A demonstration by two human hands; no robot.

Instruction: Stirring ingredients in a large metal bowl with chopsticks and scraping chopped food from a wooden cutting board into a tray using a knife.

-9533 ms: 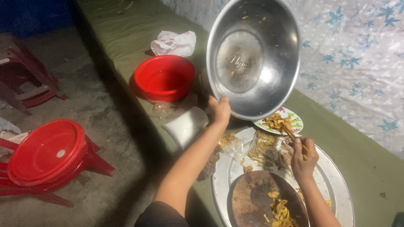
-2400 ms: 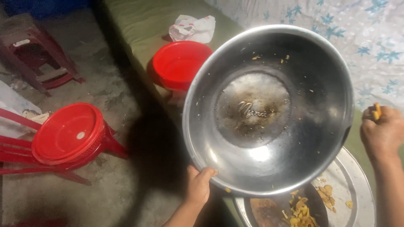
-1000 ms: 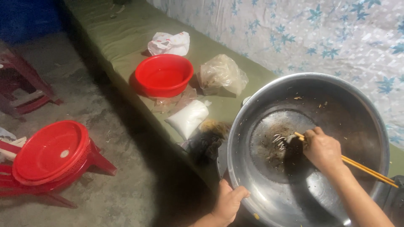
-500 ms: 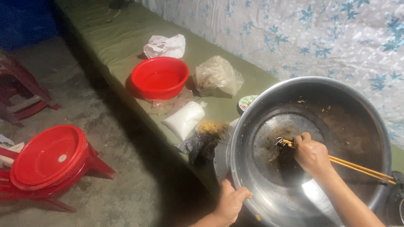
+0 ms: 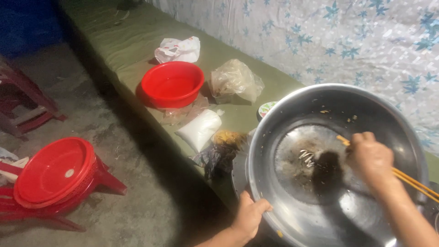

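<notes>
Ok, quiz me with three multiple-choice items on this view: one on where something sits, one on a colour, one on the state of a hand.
1. Where does the white bag lie?
A. inside the steel bowl
B. on the green ledge, between the red basin and the steel bowl
C. on the red stool

2. What colour is the empty basin on the ledge?
A. blue
B. red
C. white

3. What is the right hand doing?
A. holding chopsticks inside the steel bowl
B. lying flat on the ledge
C. gripping the basin's rim

Answers:
1 B, the bag rests on the ledge just past the basin, short of the steel bowl.
2 B, the basin is plainly red.
3 A, the chopsticks run out from the closed hand over the bowl's bottom, while the left hand grips the bowl's near rim.
</notes>
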